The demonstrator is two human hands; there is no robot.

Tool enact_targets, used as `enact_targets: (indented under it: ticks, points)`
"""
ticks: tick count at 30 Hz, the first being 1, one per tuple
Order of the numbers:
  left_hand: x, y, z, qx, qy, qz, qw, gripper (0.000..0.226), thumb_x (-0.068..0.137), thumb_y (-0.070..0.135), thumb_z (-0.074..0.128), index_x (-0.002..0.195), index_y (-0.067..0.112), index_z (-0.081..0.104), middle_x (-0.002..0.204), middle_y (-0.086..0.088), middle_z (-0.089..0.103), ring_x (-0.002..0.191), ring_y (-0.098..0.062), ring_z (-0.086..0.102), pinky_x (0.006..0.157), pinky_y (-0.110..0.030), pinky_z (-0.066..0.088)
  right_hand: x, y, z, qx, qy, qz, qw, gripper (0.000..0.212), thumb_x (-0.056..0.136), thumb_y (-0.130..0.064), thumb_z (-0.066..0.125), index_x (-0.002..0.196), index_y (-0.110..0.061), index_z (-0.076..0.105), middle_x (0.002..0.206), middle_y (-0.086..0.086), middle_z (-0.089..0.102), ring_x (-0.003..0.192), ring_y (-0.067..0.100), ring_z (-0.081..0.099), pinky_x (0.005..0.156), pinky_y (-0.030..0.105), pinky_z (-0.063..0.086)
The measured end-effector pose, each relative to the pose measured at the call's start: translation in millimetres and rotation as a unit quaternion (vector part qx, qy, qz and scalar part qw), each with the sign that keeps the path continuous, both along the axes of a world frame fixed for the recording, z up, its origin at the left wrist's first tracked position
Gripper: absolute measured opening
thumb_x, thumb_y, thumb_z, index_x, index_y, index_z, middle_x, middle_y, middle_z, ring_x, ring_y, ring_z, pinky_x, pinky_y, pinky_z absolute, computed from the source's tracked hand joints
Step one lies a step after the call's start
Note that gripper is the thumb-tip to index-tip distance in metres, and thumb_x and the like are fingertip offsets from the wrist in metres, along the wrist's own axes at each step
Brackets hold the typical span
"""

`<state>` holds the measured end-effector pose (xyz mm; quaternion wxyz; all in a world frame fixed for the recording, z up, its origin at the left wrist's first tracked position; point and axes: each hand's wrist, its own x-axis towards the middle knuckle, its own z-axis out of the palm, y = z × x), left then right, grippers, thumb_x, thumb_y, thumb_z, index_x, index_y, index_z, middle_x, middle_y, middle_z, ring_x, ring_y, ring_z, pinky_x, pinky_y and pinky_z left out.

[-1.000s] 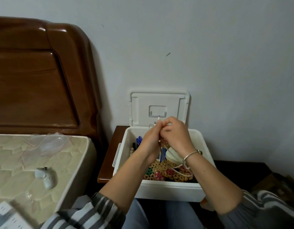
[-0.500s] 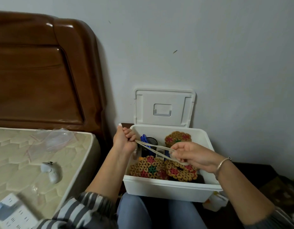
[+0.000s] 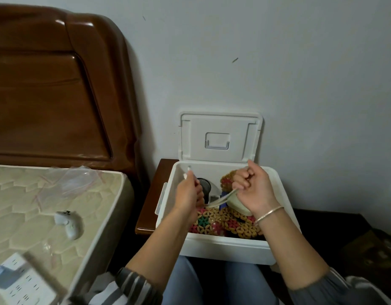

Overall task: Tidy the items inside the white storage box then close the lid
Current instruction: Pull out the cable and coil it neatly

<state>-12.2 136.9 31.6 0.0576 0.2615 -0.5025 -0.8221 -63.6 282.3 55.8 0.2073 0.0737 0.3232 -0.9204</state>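
Observation:
The white storage box (image 3: 225,249) stands in front of my knees, its lid (image 3: 220,137) leaning open against the wall. Inside lie colourful woven coasters (image 3: 214,223), a dark round container (image 3: 204,186) and a pale green object (image 3: 236,204). My left hand (image 3: 189,194) grips one end of a white cable (image 3: 221,200) above the box's left side; the plug end sticks up past my fingers. My right hand (image 3: 252,189) holds the cable's other part, its fingers curled round it, over the right side. The cable runs doubled between both hands.
A mattress (image 3: 47,208) lies to the left with a clear plastic bag (image 3: 67,183), a small white controller (image 3: 69,225) and a white power strip (image 3: 16,280) on it. A wooden headboard (image 3: 54,84) rises behind. The box sits against a brown nightstand (image 3: 150,199).
My left hand has come in from the box's left rim to above its inside. The right hand has risen, and the cable span between them is shorter.

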Motion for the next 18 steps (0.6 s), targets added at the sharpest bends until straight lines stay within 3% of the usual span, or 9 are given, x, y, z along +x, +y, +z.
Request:
enact_targets:
  ticks: [2, 4, 5, 6, 7, 10, 12, 15, 18]
  points:
    - [3.7, 4.8, -1.8, -0.116, -0.018, -0.059, 0.991, 0.046, 0.097, 0.051, 0.039, 0.067, 0.018, 0.048, 0.048, 0.005, 0.033, 0.039, -0.009, 0.028, 0.039, -0.021, 0.025, -1.2, -6.1, 1.4, 0.157, 0.037, 0.073, 0.984, 0.031, 0.097, -0.031, 0.044, 0.07, -0.017, 0.038, 0.05, -0.003, 0.041, 0.035, 0.007, 0.027, 0.034, 0.017, 0.021]
    - [6.8, 12.6, -3.5, -0.196, -0.027, -0.11, 0.974, 0.054, 0.093, 0.06, 0.04, 0.09, 0.011, 0.062, 0.066, -0.01, 0.061, 0.06, -0.022, 0.062, 0.062, -0.032, 0.052, 1.7, -15.2, 2.1, 0.255, 0.079, 0.133, 0.954, 0.028, 0.099, -0.035, 0.04, 0.081, -0.014, 0.044, 0.058, 0.002, 0.043, 0.043, 0.009, 0.03, 0.038, 0.018, 0.022]
    - [6.8, 16.9, -6.0, -0.198, -0.024, -0.129, 0.971, 0.063, 0.091, 0.063, 0.041, 0.11, 0.006, 0.061, 0.096, -0.022, 0.067, 0.093, -0.035, 0.066, 0.086, -0.043, 0.052, 3.8, -21.2, 3.2, 0.275, 0.097, 0.142, 0.946, 0.03, 0.1, -0.036, 0.038, 0.086, -0.012, 0.047, 0.063, 0.004, 0.044, 0.048, 0.01, 0.034, 0.042, 0.02, 0.026]
    - [7.6, 20.6, -8.0, -0.182, -0.015, -0.153, 0.971, 0.072, 0.089, 0.066, 0.042, 0.125, 0.005, 0.053, 0.122, -0.026, 0.058, 0.117, -0.041, 0.053, 0.101, -0.051, 0.041, 6.2, -27.5, 4.9, 0.283, 0.109, 0.139, 0.943, 0.034, 0.1, -0.037, 0.036, 0.088, -0.009, 0.051, 0.067, 0.005, 0.045, 0.054, 0.012, 0.039, 0.047, 0.022, 0.031]
    - [8.2, 24.0, -10.3, -0.154, 0.005, -0.177, 0.972, 0.077, 0.087, 0.069, 0.043, 0.135, 0.008, 0.046, 0.133, -0.024, 0.051, 0.127, -0.04, 0.044, 0.107, -0.053, 0.034, 8.6, -33.5, 6.4, 0.281, 0.112, 0.131, 0.944, 0.04, 0.101, -0.039, 0.033, 0.092, -0.006, 0.054, 0.071, 0.007, 0.048, 0.061, 0.014, 0.045, 0.055, 0.024, 0.038]
    - [6.9, 28.9, -15.8, -0.068, 0.056, -0.2, 0.976, 0.082, 0.081, 0.072, 0.051, 0.144, 0.021, 0.036, 0.139, -0.003, 0.053, 0.13, -0.018, 0.047, 0.114, -0.044, 0.031, 11.2, -42.9, 3.6, 0.264, 0.108, 0.131, 0.95, 0.068, 0.098, -0.052, 0.026, 0.103, 0.004, 0.063, 0.082, 0.01, 0.059, 0.078, 0.015, 0.056, 0.081, 0.028, 0.047]
    - [4.5, 28.3, -16.8, -0.043, 0.053, -0.182, 0.981, 0.078, 0.082, 0.066, 0.053, 0.141, 0.017, 0.04, 0.134, -0.004, 0.058, 0.125, -0.014, 0.053, 0.112, -0.04, 0.036, 11.6, -44.3, -2.0, 0.231, 0.108, 0.154, 0.955, 0.081, 0.095, -0.06, 0.018, 0.109, 0.004, 0.066, 0.097, 0.015, 0.064, 0.093, 0.018, 0.057, 0.092, 0.029, 0.045]
    - [2.1, 24.6, -17.1, -0.044, 0.038, -0.159, 0.986, 0.064, 0.091, 0.055, 0.051, 0.136, 0.011, 0.047, 0.127, -0.01, 0.062, 0.119, -0.018, 0.058, 0.109, -0.038, 0.041, 9.7, -43.9, -11.0, 0.151, 0.078, 0.198, 0.965, 0.087, 0.093, -0.065, 0.014, 0.115, 0.004, 0.063, 0.119, 0.021, 0.062, 0.116, 0.022, 0.055, 0.099, 0.029, 0.04]
    - [2.6, 21.6, -21.9, -0.047, 0.052, -0.164, 0.984, 0.048, 0.097, 0.044, 0.047, 0.132, 0.011, 0.052, 0.122, -0.008, 0.066, 0.114, -0.014, 0.061, 0.106, -0.036, 0.043, -0.6, -37.3, -13.6, 0.136, 0.066, 0.264, 0.953, 0.085, 0.094, -0.063, 0.014, 0.124, 0.005, 0.054, 0.129, 0.022, 0.057, 0.122, 0.023, 0.052, 0.103, 0.031, 0.036]
